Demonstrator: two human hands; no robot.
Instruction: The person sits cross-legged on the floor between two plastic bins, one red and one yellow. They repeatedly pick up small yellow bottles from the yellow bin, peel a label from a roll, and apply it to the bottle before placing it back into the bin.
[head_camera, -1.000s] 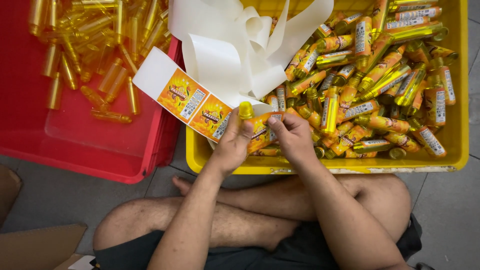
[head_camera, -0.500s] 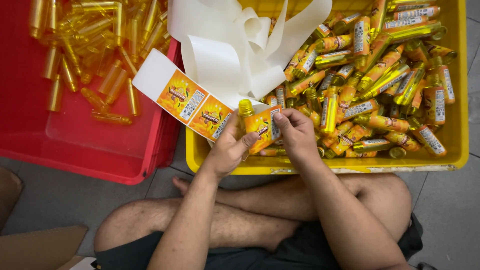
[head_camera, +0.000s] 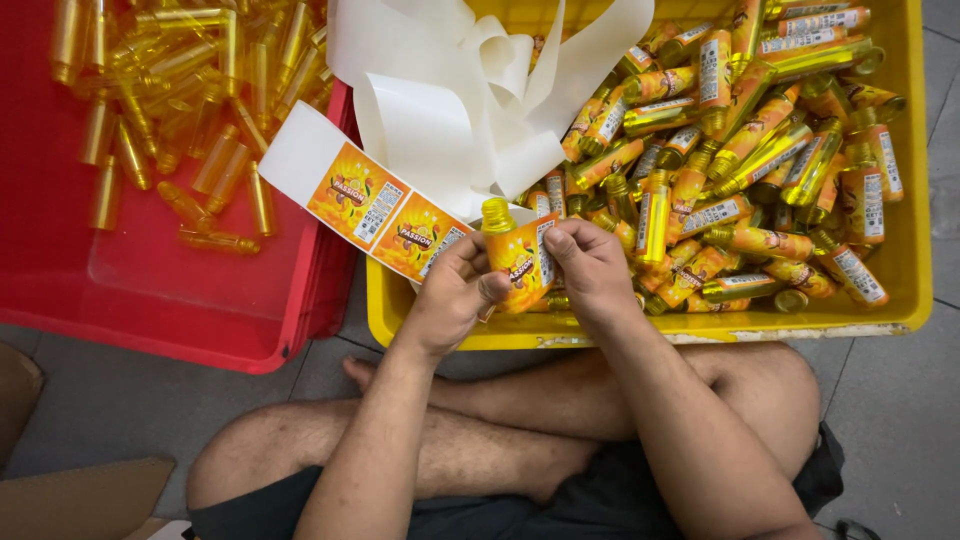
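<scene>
Over the yellow crate's rim (head_camera: 640, 330), both hands (head_camera: 455, 290) (head_camera: 595, 265) grip a bottle (head_camera: 515, 255).

A small yellow plastic bottle (head_camera: 520, 262) stands nearly upright at the middle of the frame, threaded neck up and uncapped, an orange fruit-print label partly wrapped round its body. A label strip (head_camera: 375, 208) of white backing with two orange stickers runs from it toward the upper left.
</scene>
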